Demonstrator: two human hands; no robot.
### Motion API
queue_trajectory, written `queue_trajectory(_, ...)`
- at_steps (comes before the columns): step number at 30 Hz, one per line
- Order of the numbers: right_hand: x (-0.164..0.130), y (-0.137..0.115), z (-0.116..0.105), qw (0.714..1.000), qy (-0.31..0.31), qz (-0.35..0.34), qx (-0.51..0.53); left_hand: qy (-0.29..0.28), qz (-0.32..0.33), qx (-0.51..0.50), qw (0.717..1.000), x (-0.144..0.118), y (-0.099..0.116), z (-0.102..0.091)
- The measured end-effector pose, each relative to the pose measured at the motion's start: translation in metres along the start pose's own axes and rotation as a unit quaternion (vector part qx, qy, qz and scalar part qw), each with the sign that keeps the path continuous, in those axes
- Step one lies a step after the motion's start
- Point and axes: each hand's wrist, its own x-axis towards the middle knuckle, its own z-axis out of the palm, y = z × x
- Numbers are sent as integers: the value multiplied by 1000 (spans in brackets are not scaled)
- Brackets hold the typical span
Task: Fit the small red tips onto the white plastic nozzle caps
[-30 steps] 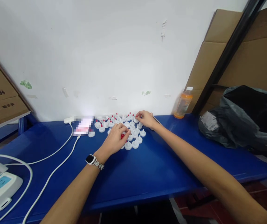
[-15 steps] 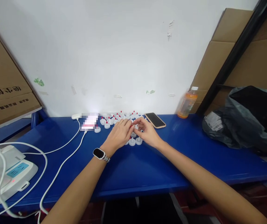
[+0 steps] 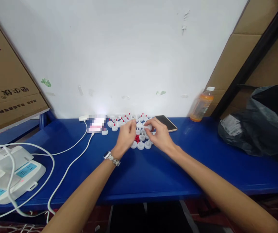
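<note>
My right hand [image 3: 160, 133] pinches a white nozzle cap [image 3: 149, 127] between thumb and fingertips, its narrow end towards the left. Facing it, my left hand [image 3: 127, 135] is closed, fingers curled in and thumb up; whatever it holds, if anything, is hidden. Between and below the hands lies a small pile of red tips [image 3: 137, 139]. Around that pile stand several white nozzle caps [image 3: 140, 145] without red tips. Behind my left hand, several white caps with red tips [image 3: 115, 127] stand near the wall.
A dark-screened phone [image 3: 166, 123] lies right of the caps. On the left are a lit, blurred-out device [image 3: 97, 124], white cables [image 3: 74, 165] and a power strip [image 3: 29, 171]. An orange drink bottle [image 3: 202, 105] and black plastic bag [image 3: 245, 129] are on the right of the blue table [image 3: 153, 178].
My hands have moved apart from where they met over the caps. My left hand has curled and turned thumb up, and the red pile now shows. The view has shifted slightly.
</note>
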Motion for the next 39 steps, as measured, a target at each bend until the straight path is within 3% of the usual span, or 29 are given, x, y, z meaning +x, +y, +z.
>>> queue_trajectory(2,1,8,-5,999,25,33,-12,24,-18,13,999,4,-7,-9)
queue_trajectory(6,3,18,-9,995,12,88,37,-136,87,138,977,7,-21,-17)
queue_trajectory(10,5,28,-8,995,29,92,14,-192,120,199,953,3,-23,-13)
queue_trajectory(14,11,48,-14,988,46,148,-1,-197,120,195,953,3,-22,-11)
queue_trajectory(18,30,70,-13,988,23,150,3,-185,121,161,962,4,-22,-8)
queue_trajectory(23,64,92,1,977,-66,152,-134,-189,123,145,963,0,-19,-3)
queue_trajectory(27,74,97,10,948,-133,156,-242,-192,126,143,963,-1,-17,-2)
queue_trajectory(32,69,97,13,930,-176,166,-276,-192,125,141,963,0,-17,-1)
queue_trajectory(39,87,105,21,929,-147,167,-295,-180,116,144,966,0,-20,-1)
